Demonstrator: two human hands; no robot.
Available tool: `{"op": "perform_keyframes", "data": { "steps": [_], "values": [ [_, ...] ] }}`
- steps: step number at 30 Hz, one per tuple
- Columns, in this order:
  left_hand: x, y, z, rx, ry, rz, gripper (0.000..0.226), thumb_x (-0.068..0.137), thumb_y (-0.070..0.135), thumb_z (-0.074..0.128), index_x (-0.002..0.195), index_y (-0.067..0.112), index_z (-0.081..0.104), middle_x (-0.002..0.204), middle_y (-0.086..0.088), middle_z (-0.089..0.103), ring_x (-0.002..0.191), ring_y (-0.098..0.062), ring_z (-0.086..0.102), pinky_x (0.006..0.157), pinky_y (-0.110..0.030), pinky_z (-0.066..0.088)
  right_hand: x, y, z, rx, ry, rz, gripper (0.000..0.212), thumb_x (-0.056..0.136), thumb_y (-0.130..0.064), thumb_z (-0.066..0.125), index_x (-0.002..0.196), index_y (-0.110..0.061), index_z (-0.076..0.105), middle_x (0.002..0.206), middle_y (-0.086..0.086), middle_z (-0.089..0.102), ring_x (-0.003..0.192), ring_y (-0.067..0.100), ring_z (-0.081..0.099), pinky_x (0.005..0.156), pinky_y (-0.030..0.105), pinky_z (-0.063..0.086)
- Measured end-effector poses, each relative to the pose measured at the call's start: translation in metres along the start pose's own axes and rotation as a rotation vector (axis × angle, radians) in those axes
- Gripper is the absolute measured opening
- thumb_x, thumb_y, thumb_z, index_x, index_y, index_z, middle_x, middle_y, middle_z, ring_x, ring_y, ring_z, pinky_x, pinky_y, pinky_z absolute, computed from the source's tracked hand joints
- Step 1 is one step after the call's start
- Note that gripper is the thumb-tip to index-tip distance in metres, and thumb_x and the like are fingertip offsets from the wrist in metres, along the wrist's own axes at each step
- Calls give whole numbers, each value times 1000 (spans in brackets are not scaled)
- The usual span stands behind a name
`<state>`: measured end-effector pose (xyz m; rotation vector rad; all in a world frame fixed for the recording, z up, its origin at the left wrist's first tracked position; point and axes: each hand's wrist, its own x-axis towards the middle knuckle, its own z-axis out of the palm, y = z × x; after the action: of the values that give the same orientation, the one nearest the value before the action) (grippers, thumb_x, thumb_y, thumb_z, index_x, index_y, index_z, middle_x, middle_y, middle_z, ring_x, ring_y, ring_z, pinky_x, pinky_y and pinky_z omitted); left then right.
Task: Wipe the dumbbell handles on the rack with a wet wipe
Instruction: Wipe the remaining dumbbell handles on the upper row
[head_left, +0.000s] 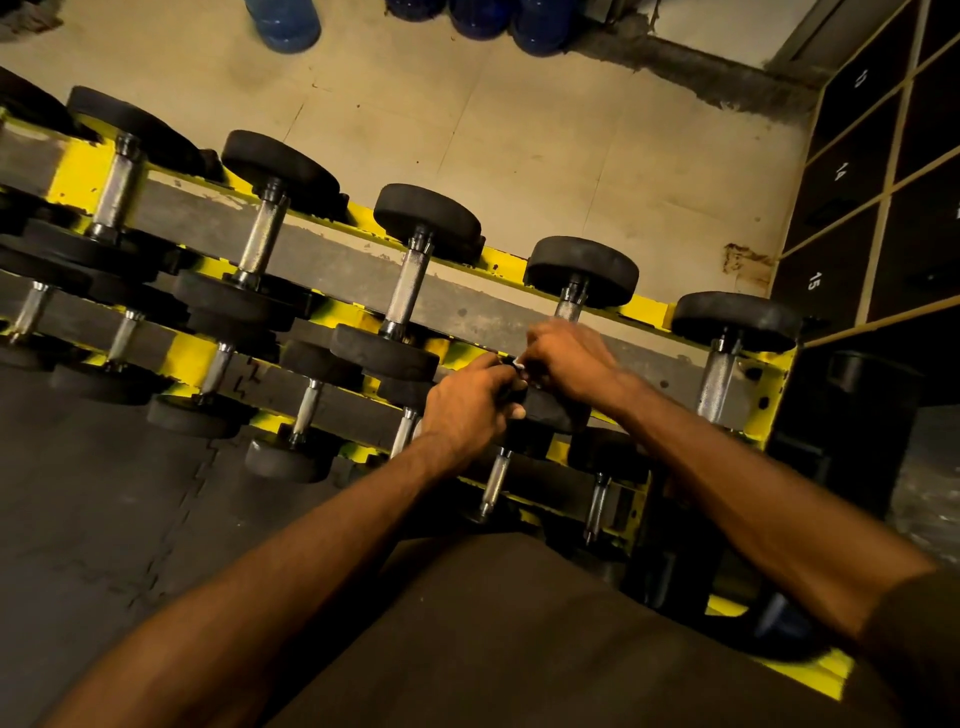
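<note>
A person's left hand and right hand met over a dumbbell on the top tier of the yellow rack. The curled fingers of both pinched a white scrap, apparently the wet wipe, just beside the steel handle. Bunched so small, the wipe could slip between the rails or miss much of the knurling.

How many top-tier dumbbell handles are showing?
5, left to right: first, second, third, fourth partly behind the right hand, fifth far right. Others may lie off-frame left.
</note>
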<state>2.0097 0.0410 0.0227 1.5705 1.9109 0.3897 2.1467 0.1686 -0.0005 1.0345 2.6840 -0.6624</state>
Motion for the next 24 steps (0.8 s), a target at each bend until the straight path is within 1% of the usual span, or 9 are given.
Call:
{"op": "perform_keyframes", "data": {
  "steps": [3,5,8,10,13,17,19,22,24],
  "values": [
    [-2,1,0,1,6,-9,29,85,34,78,113,30,70,114,11,57,101,-19,62,82,-40,55,33,-17,-9,-431,-138,-30,22,90,-37,66,103,-21,72,99,6,63,102,22,58,83,33,44],
    [-4,2,1,-10,4,-11,29,86,33,77,114,30,70,117,12,57,101,-19,62,82,-40,55,48,-26,-10,-553,-301,-47,24,91,-39,65,105,-21,71,102,6,66,103,24,58,91,36,44],
    [-4,1,2,-26,12,-16,28,87,33,76,114,30,70,117,12,57,101,-18,61,84,-39,55,58,-28,-16,-508,-573,1,21,91,-40,63,100,-22,68,90,-1,64,91,21,60,94,39,48],
    [-4,1,1,-34,4,-18,29,87,33,76,115,30,69,118,12,56,101,-18,62,84,-39,55,60,-27,-26,-428,-662,20,15,91,-39,62,95,-24,67,87,-3,64,89,20,61,93,42,50],
    [-3,1,0,-35,1,-10,30,86,33,77,114,31,69,116,12,57,101,-19,62,83,-41,55,52,-19,-34,-301,-565,-49,12,87,-29,68,99,-30,70,88,-5,63,91,19,57,80,36,48],
    [-2,0,-1,-30,-6,-8,29,86,34,77,114,30,70,115,11,56,102,-20,62,82,-37,53,22,-5,-30,-282,-293,-173,12,86,-35,70,97,-31,72,79,-9,52,92,17,46,74,34,37],
    [-1,0,-2,-25,-5,-4,29,86,35,77,113,29,70,114,11,55,101,-18,61,81,-37,52,15,5,-31,-322,-166,-147,18,86,-37,71,103,-31,72,89,-5,59,94,18,48,74,32,38],
    [-1,0,-2,-26,-10,7,26,85,34,78,109,28,70,108,14,53,99,-16,61,79,-35,52,17,11,-36,-435,50,36,29,88,-27,70,116,-19,70,115,7,60,106,25,54,83,38,48],
    [-1,-1,-3,-20,-8,6,26,85,34,78,109,28,70,107,15,53,99,-16,61,78,-32,50,18,2,-29,-488,65,103,32,87,-25,71,117,-13,69,125,12,58,115,29,53,90,41,48]
  ]
}}
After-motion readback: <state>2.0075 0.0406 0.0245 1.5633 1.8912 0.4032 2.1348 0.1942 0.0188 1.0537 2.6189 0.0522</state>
